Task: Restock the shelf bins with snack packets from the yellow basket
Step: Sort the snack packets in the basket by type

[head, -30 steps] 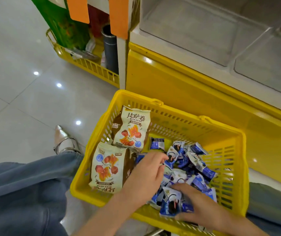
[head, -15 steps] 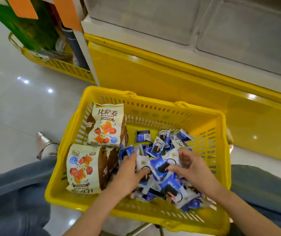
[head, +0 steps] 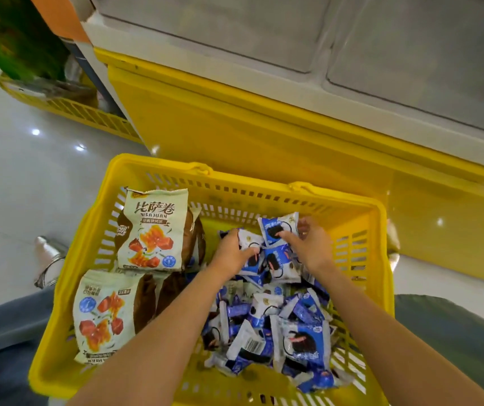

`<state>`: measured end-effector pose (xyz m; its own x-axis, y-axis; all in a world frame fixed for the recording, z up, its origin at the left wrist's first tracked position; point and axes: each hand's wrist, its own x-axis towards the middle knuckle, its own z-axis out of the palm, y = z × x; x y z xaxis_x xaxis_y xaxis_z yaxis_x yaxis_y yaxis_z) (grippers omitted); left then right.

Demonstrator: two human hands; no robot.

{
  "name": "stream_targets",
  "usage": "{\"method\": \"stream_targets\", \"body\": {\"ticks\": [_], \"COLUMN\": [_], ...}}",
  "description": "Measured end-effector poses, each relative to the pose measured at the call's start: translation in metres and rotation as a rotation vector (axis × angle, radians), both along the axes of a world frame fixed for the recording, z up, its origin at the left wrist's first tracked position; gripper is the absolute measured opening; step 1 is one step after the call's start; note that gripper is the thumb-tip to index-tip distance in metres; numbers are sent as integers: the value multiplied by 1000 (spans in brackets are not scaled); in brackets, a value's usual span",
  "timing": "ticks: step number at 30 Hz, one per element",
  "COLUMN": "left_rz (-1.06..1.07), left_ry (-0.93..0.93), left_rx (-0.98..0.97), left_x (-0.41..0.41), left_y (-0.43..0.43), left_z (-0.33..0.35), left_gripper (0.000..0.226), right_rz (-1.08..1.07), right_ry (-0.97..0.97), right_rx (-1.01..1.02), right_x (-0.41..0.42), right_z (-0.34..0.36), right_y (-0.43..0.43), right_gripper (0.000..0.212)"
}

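Tiled floor (head: 29,186), cream bags (head: 151,230) beside blue packets (head: 305,344)

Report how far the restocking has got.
Done: nothing visible; the shelf bins show no packets where seen. In hand: left hand and right hand grip a bunch of blue packets inside the yellow basket. Left: the loose blue pile and two large cream bags, all to shelve.

My left hand (head: 232,253) and right hand (head: 312,247): uncovered, forearms (head: 158,332) bare up to the frame edge. Legs: I wear loose blue-grey denim jeans (head: 6,347), the same cloth on both sides. On my left side, one silver pointed shoe (head: 48,259) with a thin strap, glossy finish.
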<state>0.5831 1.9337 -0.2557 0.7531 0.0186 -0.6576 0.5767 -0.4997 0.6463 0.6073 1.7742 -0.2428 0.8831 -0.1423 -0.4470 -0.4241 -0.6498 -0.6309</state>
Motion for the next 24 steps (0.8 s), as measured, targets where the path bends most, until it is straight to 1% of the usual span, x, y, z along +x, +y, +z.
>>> {"method": "stream_targets", "body": {"ticks": [1,2,3,4,5,6,7,8,9,10,11,13,15,16,18,21,22,24], "left_rz": [-43,-103,-167,-215,-236,-235,-225,-232,-277,-360,-471,-651,-732,-731,-660,-551,-536,-499], "left_ry": [55,74,43,-36,-150,-267,-357,-405,-415,-381,-313,-125,-3,20,60,154,159,128], "left_rx": [34,114,227,329,386,383,335,279,244,243,271,324,338,334,284,182,172,153], "left_x": [0,0,-1,-3,-6,-12,-19,-28,-38,-49,-59,-76,-89,-92,-95,-94,-94,-92], "left_y": [0,1,2,3,4,4,3,4,4,4,4,5,4,2,0,-7,-9,-13], "left_z": [-3,-5,-3,0,7,14,23,31,38,42,43,42,38,37,35,32,32,31], "left_gripper": [57,59,58,53,47,42,36,30,25,24,27,40,57,64,71,76,74,66], "right_rz": [24,56,96,148,213,287,371,469,570,659,734,865,940,956,948,894,883,866], "right_ry": [24,61,87,81,42,-16,-60,-62,-26,41,121,280,405,432,417,385,376,371], "right_rx": [-3,-4,-24,-77,-138,-170,-161,-129,-98,-84,-99,-205,-313,-354,-413,-408,-398,-378], "right_x": [1,1,1,-1,-5,-13,-22,-32,-44,-56,-68,-86,-97,-101,-105,-110,-112,-113], "right_z": [-2,-2,0,4,11,20,31,42,52,61,65,67,65,65,67,69,70,71], "right_y": [0,2,4,7,10,12,13,12,9,6,2,-7,-15,-19,-24,-30,-32,-38], "right_gripper": [48,51,56,61,65,67,67,66,68,75,86,107,114,113,115,121,118,100]}}
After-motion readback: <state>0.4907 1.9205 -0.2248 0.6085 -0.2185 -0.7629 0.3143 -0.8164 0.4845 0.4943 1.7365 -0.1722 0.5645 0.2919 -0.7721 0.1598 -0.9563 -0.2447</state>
